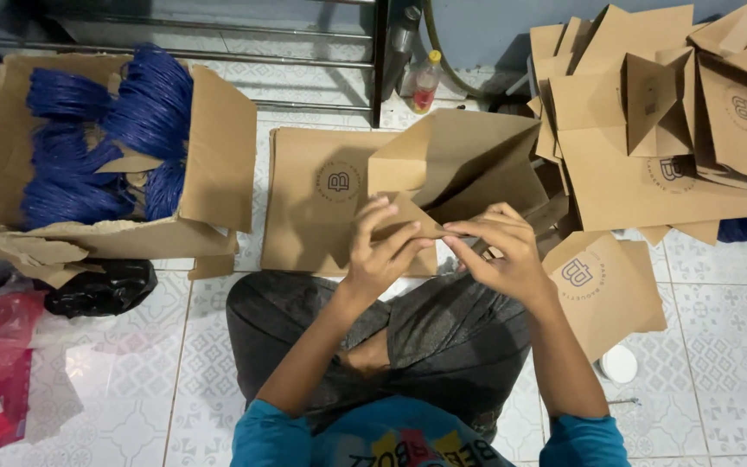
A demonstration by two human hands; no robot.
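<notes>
Both hands [443,251] together, fingers [391,238] pinching.

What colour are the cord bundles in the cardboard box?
The cord bundles are dark blue, best seen in the head view, inside the cardboard box.

- Paper bag [456,173]: matt brown kraft paper, creased.
- Box [218,156]: rough, torn corrugated cardboard.
- Cord bundles [97,138]: blue, slightly glossy.
- Floor tiles [728,329]: smooth, glazed ceramic.

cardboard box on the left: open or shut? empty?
Open and not empty. The cardboard box has its flaps splayed outward, and bundles of blue cord fill the inside. How deep the bundles go cannot be told.
</notes>
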